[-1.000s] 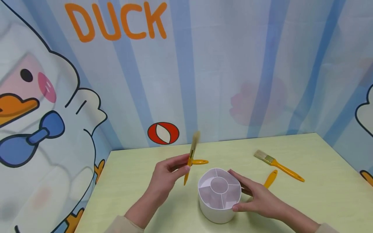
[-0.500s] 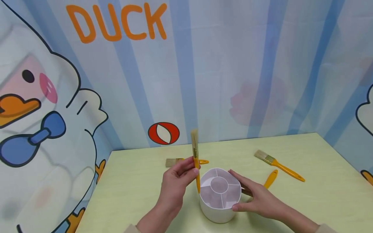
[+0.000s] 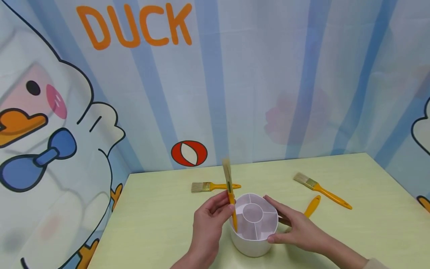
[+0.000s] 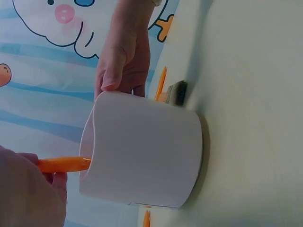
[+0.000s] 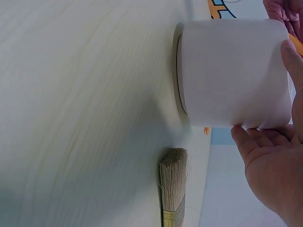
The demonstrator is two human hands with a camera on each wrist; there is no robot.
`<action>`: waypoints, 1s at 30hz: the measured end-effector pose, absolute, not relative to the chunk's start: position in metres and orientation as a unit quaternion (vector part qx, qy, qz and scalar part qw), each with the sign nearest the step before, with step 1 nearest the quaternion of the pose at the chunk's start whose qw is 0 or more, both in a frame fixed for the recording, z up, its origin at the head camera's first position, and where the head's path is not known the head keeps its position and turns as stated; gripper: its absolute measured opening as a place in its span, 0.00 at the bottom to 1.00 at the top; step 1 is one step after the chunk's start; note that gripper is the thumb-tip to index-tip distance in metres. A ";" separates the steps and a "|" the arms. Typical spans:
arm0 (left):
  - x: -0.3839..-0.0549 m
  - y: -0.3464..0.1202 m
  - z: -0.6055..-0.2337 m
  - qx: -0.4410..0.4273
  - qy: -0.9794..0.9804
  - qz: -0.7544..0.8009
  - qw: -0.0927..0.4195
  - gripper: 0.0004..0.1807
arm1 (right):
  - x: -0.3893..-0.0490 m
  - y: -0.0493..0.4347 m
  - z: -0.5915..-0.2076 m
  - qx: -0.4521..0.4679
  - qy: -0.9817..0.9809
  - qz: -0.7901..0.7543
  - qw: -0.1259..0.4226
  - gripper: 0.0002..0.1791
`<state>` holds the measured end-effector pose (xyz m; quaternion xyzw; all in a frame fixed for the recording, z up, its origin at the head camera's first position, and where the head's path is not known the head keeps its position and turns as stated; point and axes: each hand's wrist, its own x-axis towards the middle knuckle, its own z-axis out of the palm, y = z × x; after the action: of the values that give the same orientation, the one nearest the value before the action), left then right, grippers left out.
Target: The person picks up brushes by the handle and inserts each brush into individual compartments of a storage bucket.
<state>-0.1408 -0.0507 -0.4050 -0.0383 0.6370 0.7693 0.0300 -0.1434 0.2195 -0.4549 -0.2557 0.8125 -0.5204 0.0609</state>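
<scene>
My left hand [image 3: 208, 226] pinches a paintbrush [image 3: 229, 186] between thumb and fingers, bristles up. The tip of its yellow handle is at the left compartment of a round white divided organizer [image 3: 250, 247]. In the left wrist view that orange-looking handle [image 4: 66, 164] reaches just inside the rim. My right hand [image 3: 299, 228] grips the organizer's right side, thumb toward the front and fingers behind. In the right wrist view several fingers press the smooth outer wall [image 5: 232, 71]. The organizer stands upright on the table.
Behind my left hand a paintbrush [image 3: 201, 186] lies flat. Another brush [image 3: 315, 186] lies at the back right. A third brush [image 3: 312, 206] is partly hidden by my right hand; its bristles [image 5: 173, 177] show in the right wrist view. A striped curtain [image 3: 242, 93] backs the pale table [image 3: 151, 224].
My left hand has moved right and toward me, bringing the paintbrush from beside the organizer to over its left rim, handle lowered. The right hand has stayed in place.
</scene>
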 end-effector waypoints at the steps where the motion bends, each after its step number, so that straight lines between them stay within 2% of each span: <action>1: -0.140 -0.050 -0.406 -0.043 0.637 0.769 0.031 0.24 | -0.143 0.219 -0.455 -0.259 0.812 -0.520 0.059 0.55; 30: -0.124 -0.045 -0.421 -0.052 0.618 0.784 0.033 0.26 | -0.143 0.219 -0.452 -0.251 0.816 -0.516 0.070 0.54</action>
<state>-0.1240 -0.0451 -0.4211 -0.0523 0.6178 0.7839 0.0329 -0.1427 0.2188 -0.4518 -0.2513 0.8159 -0.5159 0.0702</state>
